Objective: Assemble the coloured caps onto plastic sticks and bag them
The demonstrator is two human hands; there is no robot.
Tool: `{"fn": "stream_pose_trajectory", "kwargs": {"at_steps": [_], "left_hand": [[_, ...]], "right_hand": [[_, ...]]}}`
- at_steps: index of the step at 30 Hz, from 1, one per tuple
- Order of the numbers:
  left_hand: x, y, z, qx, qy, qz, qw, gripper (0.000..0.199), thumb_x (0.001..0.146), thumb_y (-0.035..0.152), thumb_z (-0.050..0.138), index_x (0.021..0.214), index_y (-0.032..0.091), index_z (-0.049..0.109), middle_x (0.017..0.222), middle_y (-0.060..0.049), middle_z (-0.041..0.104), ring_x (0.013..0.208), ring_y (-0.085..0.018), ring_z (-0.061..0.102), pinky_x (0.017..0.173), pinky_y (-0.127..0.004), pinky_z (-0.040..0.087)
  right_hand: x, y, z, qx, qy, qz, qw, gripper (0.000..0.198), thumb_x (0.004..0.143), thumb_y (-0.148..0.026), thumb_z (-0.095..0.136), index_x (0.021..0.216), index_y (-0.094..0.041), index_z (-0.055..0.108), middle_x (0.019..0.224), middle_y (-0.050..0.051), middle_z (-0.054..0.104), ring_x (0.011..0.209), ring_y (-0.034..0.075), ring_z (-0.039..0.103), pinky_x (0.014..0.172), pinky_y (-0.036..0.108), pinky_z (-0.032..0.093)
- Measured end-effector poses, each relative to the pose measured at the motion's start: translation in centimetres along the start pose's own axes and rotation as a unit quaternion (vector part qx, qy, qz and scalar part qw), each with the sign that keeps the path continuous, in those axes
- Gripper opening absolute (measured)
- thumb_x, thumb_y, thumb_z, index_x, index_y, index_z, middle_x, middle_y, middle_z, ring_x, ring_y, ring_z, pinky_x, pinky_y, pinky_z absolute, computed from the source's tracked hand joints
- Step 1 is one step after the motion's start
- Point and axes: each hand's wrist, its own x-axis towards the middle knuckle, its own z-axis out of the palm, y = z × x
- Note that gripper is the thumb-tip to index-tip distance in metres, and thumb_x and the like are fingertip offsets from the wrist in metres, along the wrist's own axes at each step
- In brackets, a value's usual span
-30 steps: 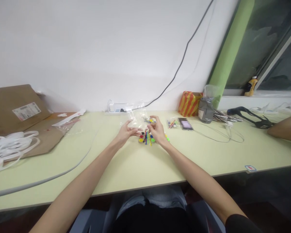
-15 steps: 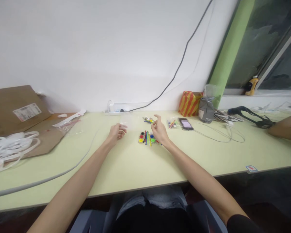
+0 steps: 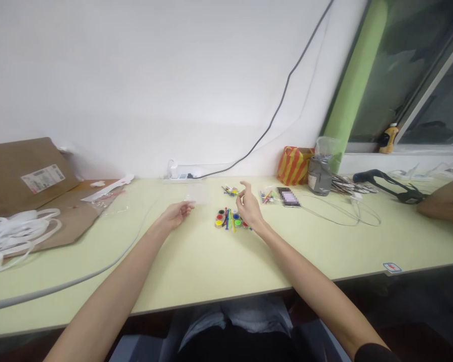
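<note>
Bag [image 3: 275, 200], coloured sticks [image 3: 266, 197] inside; left fingers [image 3: 185, 206] curled near plastic [image 3: 195, 193], right fingers [image 3: 240, 203] half open; grips unclear.

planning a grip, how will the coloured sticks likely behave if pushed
The sticks are probably light, being so thin. They lie close together, so pushing one may shift several. The round discs on either side might block them from sliding far sideways.

Apparently a shared workroom: long table [image 3: 211, 266], power strip [image 3: 181, 177], cardboard packaging [image 3: 7, 168], another person's arm [image 3: 443, 198].
</note>
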Motion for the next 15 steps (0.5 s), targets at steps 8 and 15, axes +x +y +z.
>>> {"fn": "stream_pose_trajectory", "kwargs": {"at_steps": [8, 15], "left_hand": [[-0.09, -0.10, 0.06, -0.038, -0.023, -0.003, 0.999, 0.006, 0.090, 0.009, 0.063, 0.096, 0.008, 0.061, 0.093, -0.017, 0.074, 0.080, -0.015, 0.074, 0.070, -0.020, 0.060], [-0.66, 0.18, -0.35, 0.084, 0.033, 0.103, 0.991, 0.079, 0.088, 0.022, 0.067, 0.150, 0.013, 0.018, 0.070, -0.003, 0.073, 0.055, -0.017, 0.066, 0.061, -0.029, 0.053]], "right_hand": [[0.09, -0.13, -0.47, 0.011, 0.002, -0.004, 1.000, 0.055, 0.089, -0.019, 0.039, 0.143, -0.019, 0.032, 0.093, 0.006, 0.062, 0.082, 0.024, 0.059, 0.078, 0.035, 0.046], [0.20, 0.06, -0.83, 0.004, 0.015, -0.012, 1.000, 0.055, 0.089, -0.018, 0.041, 0.143, -0.020, 0.034, 0.091, 0.005, 0.062, 0.082, 0.023, 0.058, 0.076, 0.033, 0.044]]}}
